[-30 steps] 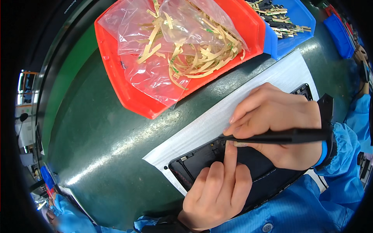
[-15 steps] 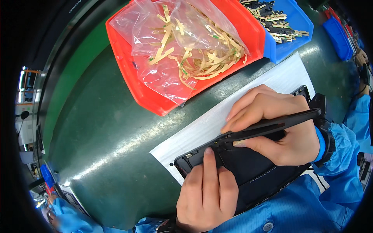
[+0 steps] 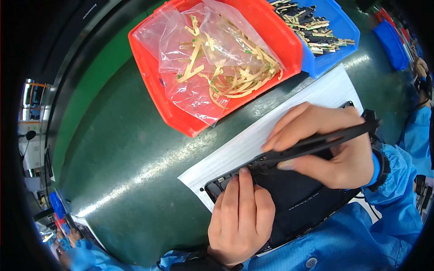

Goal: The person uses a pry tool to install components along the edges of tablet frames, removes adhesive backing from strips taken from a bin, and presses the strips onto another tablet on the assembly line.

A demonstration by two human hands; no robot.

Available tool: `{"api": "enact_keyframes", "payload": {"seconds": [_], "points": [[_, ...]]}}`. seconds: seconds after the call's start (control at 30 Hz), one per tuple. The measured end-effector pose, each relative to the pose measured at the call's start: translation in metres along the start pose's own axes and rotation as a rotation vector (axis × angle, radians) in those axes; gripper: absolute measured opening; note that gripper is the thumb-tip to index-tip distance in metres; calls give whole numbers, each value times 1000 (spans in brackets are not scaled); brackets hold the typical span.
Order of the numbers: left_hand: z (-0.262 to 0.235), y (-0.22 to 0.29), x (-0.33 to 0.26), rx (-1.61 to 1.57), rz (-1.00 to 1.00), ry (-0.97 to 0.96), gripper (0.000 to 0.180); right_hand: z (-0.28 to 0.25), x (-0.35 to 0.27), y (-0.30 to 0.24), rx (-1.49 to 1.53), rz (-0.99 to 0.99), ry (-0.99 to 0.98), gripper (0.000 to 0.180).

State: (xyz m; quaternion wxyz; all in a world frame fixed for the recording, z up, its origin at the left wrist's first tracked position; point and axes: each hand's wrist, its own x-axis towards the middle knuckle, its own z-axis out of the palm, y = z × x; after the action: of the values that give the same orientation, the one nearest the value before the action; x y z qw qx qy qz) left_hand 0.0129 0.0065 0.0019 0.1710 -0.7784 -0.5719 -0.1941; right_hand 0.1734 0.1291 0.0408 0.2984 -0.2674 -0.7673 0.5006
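An opened black tablet-like device [image 3: 294,194] lies at a slant on a white sheet [image 3: 325,92], with small parts along its far edge. My right hand [image 3: 334,153] grips a pair of black tweezers [image 3: 325,140]; their tips reach down to that edge. My left hand [image 3: 242,217] rests on the device's left part. Its index and middle fingers are stretched out, pressing at the far edge just left of the tweezer tips. Whether a small part lies under these fingertips is hidden.
Beyond the sheet stands a red bin [image 3: 176,124] with a clear plastic bag [image 3: 194,95] of thin tan flex strips. Beside it, a blue bin [image 3: 321,65] holds black and gold pieces. Blue-sleeved people [image 3: 418,131] sit at the right and lower left along the green table [image 3: 131,149].
The left middle finger has come forward beside the index finger at the device's edge. The tweezers have shifted slightly in my right hand, and the whole view has moved a little.
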Motion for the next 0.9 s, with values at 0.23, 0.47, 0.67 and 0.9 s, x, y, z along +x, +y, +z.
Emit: {"api": "enact_keyframes", "payload": {"seconds": [0.23,0.47,0.67,0.9], "points": [[-17,-2,1,-208,-84,-195,29,-54,-47,-15,-179,108,202,36],[-41,-1,-47,-919,-658,40,39,-111,-106,-5,-103,562,377,18],[-71,27,-74,-1796,-1108,127,73,-99,-124,10,-227,678,225,19],[-66,24,-68,-1869,-1244,152,58,-86,-109,8,-289,554,82,22]]}}
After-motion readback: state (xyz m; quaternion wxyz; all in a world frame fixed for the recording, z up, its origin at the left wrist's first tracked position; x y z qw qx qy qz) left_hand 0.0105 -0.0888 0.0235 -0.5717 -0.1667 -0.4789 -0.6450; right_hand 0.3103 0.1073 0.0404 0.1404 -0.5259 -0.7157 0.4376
